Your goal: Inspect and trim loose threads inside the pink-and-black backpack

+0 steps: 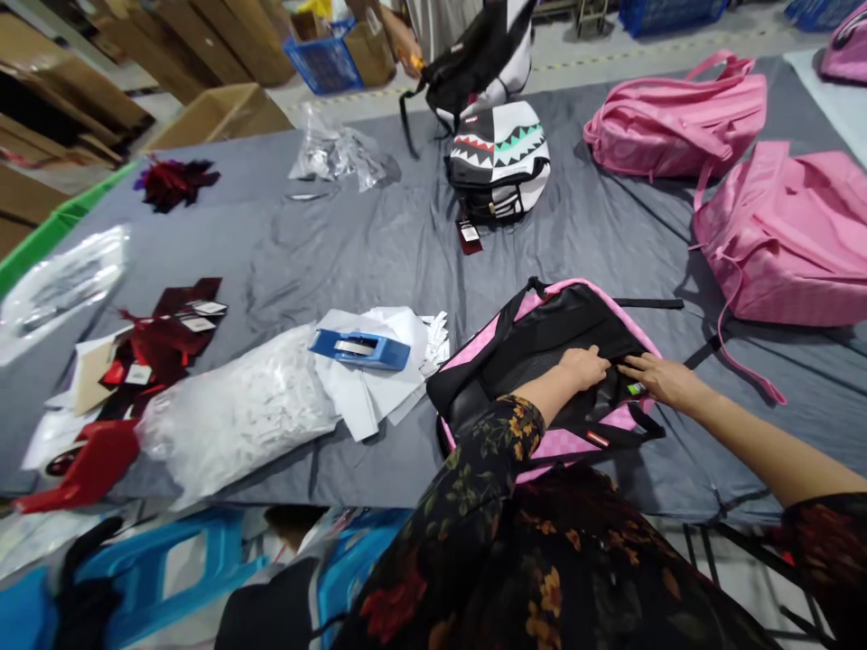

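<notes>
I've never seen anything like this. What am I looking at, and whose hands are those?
There's no robot here. One head-worn camera looks forward and down at the wearer's own left hand and right hand, both bare. They're on a black-and-pink backpack; whether either grips it, I can't tell. The grey-covered table also bears a blue tape dispenser, a stuffed plastic bag, a black-and-white backpack and pink bags. Across it, another person is behind a black bag.

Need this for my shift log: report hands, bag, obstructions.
Left hand and right hand on pink-black backpack. Backpack lying on gray cloth. Nothing visibly blocking hands; blue dispenser apart, leftward.
</notes>
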Demonstrator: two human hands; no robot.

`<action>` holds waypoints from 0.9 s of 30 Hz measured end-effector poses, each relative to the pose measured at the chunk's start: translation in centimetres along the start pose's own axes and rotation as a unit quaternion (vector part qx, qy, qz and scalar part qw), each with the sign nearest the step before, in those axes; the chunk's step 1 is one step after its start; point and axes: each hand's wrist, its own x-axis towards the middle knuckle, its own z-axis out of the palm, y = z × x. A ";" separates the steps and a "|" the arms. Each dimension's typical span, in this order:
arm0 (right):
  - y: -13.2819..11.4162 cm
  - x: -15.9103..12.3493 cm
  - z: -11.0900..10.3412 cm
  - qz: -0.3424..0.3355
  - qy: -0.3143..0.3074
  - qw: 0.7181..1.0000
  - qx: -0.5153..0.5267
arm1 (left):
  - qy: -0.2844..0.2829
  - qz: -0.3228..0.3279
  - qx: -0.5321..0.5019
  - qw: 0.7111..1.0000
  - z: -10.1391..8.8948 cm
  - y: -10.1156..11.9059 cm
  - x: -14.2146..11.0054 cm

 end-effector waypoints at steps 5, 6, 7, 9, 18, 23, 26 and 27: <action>0.6 -0.2 0.3 -0.015 0.000 1.000 0.026 | -0.064 0.014 0.017 0.998 -0.7 -0.4 -0.3; 0.4 -0.2 0.4 -0.013 0.003 0.999 0.030 | -0.071 0.017 0.019 0.997 -0.7 -0.4 -0.3; 0.3 -0.2 0.4 -0.010 0.007 0.999 0.034 | -0.077 0.019 0.021 0.997 -0.7 -0.5 -0.3; -0.1 -0.2 0.3 -0.001 0.018 0.999 0.044 | -0.086 0.021 0.022 0.996 -0.8 -0.6 -0.2; -2.2 -0.7 -4.0 0.143 0.128 0.973 0.128 | -0.100 0.041 0.016 0.994 -0.9 -1.1 0.3; -6.0 -0.5 -5.8 0.534 0.309 0.687 0.384 | -0.095 0.056 0.007 0.994 -0.9 -1.2 0.2; -8.0 0.3 -5.4 0.518 0.290 0.657 0.465 | -0.092 0.064 0.004 0.994 -0.8 -1.3 0.3; -8.4 0.6 -5.2 0.511 0.282 0.649 0.489 | -0.090 0.067 0.002 0.994 -0.7 -1.3 0.4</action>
